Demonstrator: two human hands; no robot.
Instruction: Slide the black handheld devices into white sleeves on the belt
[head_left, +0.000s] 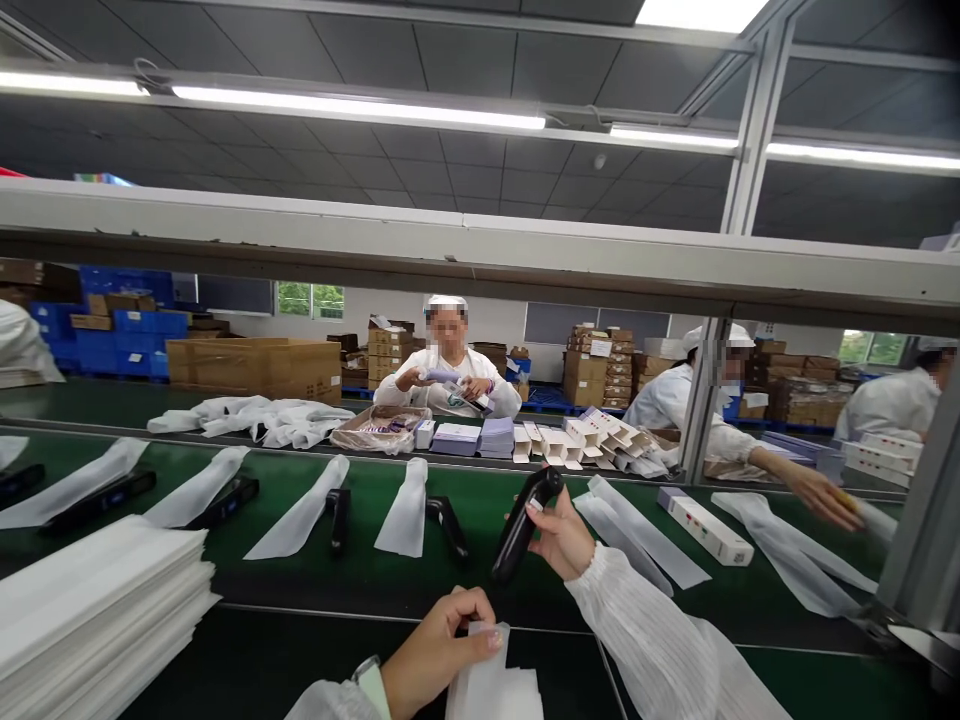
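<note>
Left grip point(439, 650) on white sleeve point(478, 685)

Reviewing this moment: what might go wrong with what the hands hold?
The right hand grips the glossy black angled device by its upper part, above the green belt; it might slip and drop.

The left hand pinches a thin translucent white strip with similar white material close beside it, so an extra piece might come along.

Bright overhead tube lights point(358, 107), wide-angle distortion
</note>
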